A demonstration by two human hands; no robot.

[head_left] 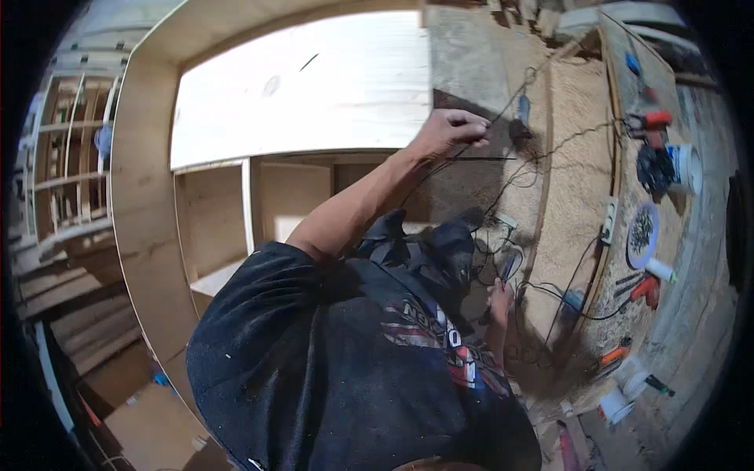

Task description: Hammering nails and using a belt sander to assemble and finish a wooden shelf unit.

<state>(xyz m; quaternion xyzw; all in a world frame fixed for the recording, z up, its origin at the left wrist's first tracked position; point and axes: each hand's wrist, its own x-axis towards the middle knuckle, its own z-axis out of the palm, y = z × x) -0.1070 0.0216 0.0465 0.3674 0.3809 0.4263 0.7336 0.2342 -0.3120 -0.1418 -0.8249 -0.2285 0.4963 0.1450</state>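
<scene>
The left hand [449, 129] is raised and clenched around a thin black cable [503, 106]. The right hand [498, 298] hangs low; its grip cannot be told. A wooden cabinet [149, 180] stands left of both, a sawdust-strewn floor [577, 141] right.

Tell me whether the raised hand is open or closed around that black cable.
Closed. The left hand is curled into a fist, its fingers pinching the black cable, which runs from the knuckles down across the sawdust-covered floor.
</scene>
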